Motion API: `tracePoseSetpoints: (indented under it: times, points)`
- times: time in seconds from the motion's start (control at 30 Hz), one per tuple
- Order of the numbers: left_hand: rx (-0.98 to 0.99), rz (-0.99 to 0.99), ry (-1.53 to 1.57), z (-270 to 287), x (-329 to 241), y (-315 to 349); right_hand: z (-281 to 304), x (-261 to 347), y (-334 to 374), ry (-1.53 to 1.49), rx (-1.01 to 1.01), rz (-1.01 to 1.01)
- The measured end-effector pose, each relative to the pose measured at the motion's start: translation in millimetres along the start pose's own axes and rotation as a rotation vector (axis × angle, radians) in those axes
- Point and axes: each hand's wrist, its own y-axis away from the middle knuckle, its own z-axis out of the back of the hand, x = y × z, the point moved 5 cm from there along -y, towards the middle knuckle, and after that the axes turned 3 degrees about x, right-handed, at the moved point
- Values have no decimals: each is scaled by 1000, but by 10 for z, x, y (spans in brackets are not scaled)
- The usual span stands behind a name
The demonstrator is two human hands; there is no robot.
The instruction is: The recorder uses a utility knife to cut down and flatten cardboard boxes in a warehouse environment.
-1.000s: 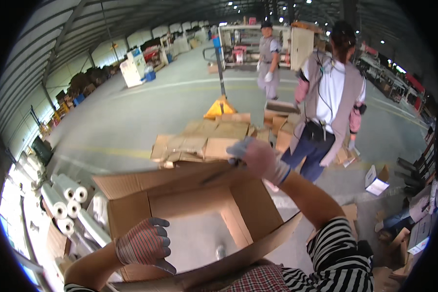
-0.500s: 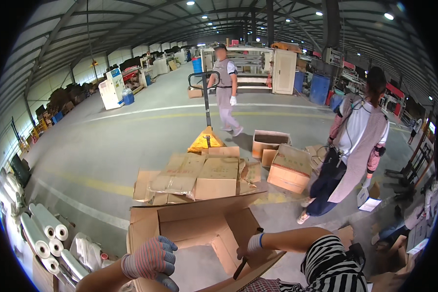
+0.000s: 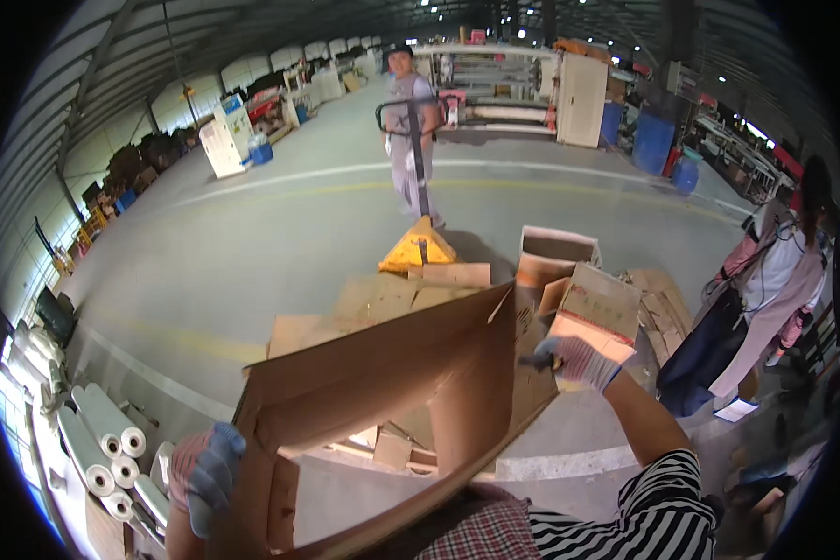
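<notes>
The cardboard box (image 3: 373,373) was at the person's front, tilted, its long far edge climbing rightward; through its open bottom I saw floor and cardboard scraps. Just beyond that edge, the cardboard pile (image 3: 378,294) crowded the way, a yellow pallet truck (image 3: 420,247) behind it. Bare floor (image 3: 187,280) spread wide to the left, down to some white rolls (image 3: 98,439). The left hand (image 3: 205,476) had its grip closed, gloved fingers curled on the box's left edge. The right hand (image 3: 581,362) hung past the right corner, its fingers partly bent; I couldn't tell whether it held anything.
</notes>
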Motion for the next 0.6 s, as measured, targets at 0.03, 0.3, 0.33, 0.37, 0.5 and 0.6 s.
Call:
tracePoseSetpoints:
  times: [0.03, 0.3, 0.33, 0.37, 0.5, 0.6]
  points:
    - [-12, -58, 113, 97, 217, -38, 32, 167, -77, 31, -38, 62]
    - [-15, -263, 488, 856, 2055, -761, 556, 970, -329, 937, -353, 473]
    - [37, -257, 526, 1016, 2262, -833, 535, 1033, -414, 968, -405, 450]
    - [39, -269, 526, 1207, 2485, -878, 524, 1063, -515, 1001, -458, 428]
    - [-329, 151, 241, 2528, 4540, -858, 967, 342, -1547, -7, -610, 99]
    - [-930, 538, 146, 3712, 6158, 270, 362, 693, -2632, 928, -608, 48]
